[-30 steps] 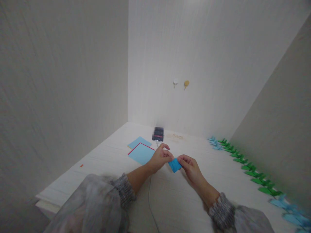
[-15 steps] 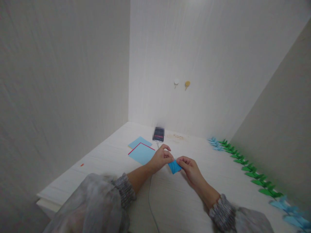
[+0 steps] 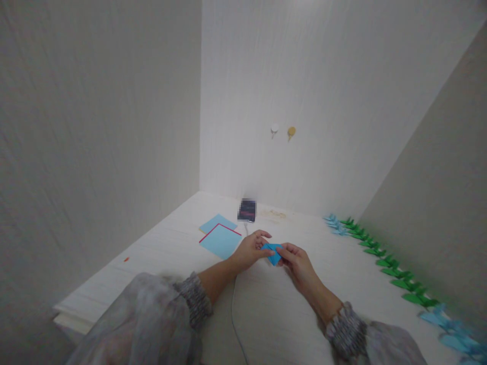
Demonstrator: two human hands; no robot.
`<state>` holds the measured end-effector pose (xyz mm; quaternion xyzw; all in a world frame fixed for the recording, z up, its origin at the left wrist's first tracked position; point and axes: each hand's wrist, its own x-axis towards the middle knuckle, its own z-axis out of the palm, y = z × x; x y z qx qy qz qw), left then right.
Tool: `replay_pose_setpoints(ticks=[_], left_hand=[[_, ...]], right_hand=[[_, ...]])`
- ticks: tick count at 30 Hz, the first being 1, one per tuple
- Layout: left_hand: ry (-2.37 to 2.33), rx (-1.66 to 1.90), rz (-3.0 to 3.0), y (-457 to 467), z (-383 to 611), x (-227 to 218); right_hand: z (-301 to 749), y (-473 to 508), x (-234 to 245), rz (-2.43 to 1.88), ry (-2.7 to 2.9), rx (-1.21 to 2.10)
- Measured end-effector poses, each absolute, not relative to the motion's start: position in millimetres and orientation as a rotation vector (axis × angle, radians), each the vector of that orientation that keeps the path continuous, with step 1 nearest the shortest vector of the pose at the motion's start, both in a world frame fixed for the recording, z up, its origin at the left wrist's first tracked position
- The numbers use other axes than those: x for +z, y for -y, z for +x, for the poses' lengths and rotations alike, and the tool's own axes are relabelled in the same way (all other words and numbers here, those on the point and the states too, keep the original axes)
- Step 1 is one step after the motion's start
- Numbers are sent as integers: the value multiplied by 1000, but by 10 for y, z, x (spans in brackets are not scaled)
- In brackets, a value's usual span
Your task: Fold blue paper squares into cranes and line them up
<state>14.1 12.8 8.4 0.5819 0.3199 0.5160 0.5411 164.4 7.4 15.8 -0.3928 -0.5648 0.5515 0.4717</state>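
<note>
A small folded piece of blue origami paper (image 3: 273, 257) is held up above the table between my two hands. My left hand (image 3: 251, 251) pinches its left corner, thumb lying on the near face and the upper fingers loosely curled. On the other side, my right hand (image 3: 296, 258) grips the right edge between thumb and fingers. The fingertips cover parts of both edges. To the left of my left hand lie flat square sheets of light blue paper (image 3: 220, 241), the upper ones bordered by a red edge.
A phone (image 3: 247, 210) with a white cable (image 3: 234, 314) sits near the back wall. Along the right wall runs a row of green folded paper figures (image 3: 388, 262), with light blue ones (image 3: 437, 317) at both ends. An orange scrap (image 3: 127, 259) lies left. Two hooks (image 3: 291, 132) are on the wall.
The blue folded paper has been tilted and raised slightly, with its top edge now wider across. My left thumb has moved onto its face, and the right thumb presses further in.
</note>
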Motion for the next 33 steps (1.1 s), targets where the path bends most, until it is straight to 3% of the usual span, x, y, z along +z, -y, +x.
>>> replay_pose_setpoints(ticks=[10, 33], left_hand=[[-927, 1222, 1342, -156, 134, 72], [-771, 1210, 1161, -114, 141, 148]], right_hand=[[1616, -30, 174, -961, 1480, 1301], [1667, -83, 132, -822, 1667, 1100]])
